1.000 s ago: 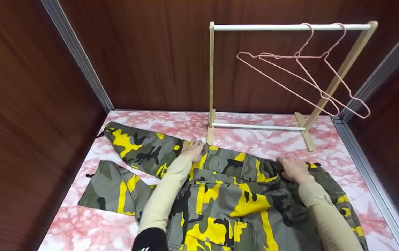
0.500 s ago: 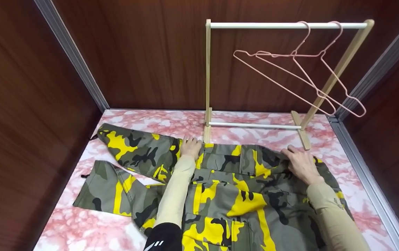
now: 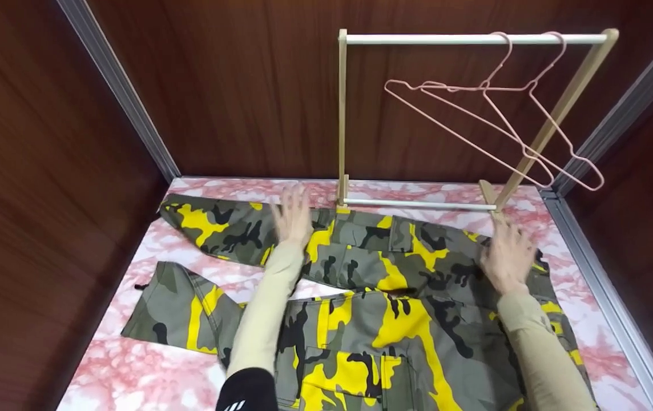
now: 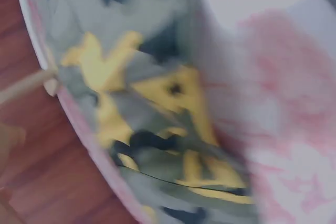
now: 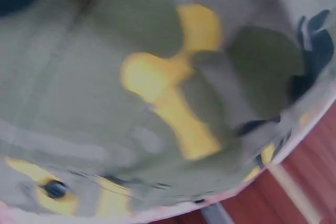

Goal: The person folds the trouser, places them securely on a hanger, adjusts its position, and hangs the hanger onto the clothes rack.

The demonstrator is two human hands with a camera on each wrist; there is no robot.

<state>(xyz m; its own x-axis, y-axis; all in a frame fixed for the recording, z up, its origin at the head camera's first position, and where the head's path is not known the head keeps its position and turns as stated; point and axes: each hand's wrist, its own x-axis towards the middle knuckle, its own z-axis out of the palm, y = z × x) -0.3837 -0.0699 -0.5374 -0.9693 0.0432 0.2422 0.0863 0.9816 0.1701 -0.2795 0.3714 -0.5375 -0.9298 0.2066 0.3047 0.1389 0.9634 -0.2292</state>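
Camouflage cargo trousers [image 3: 406, 342] in grey, black and yellow lie spread on the table, legs toward the left and waist at the right. A gap separates the far leg [image 3: 229, 225] from the near one [image 3: 175, 311]. Over the far leg's outer edge is my left hand [image 3: 293, 220], its fingers straight and blurred. My right hand [image 3: 509, 254] is at the far edge near the waist, fingers extended forward. The left wrist view has blurred leg cloth [image 4: 152, 93]. In the right wrist view the waist part [image 5: 94, 103] shows a dark button [image 5: 54, 189].
Behind the trousers stands a wooden rack with a white rail [image 3: 418, 39], its feet right by the cloth. Two pink wire hangers [image 3: 495, 88] hang from it. Brown wood-look panels [image 3: 258, 108] with metal corner strips enclose the pink-and-white marbled table [image 3: 127, 371].
The far leg and far waist edge have shifted toward the rack and lie flatter, widening the gap between the legs. Both hands moved forward, and their fingers, earlier on the cloth's edge, have straightened.
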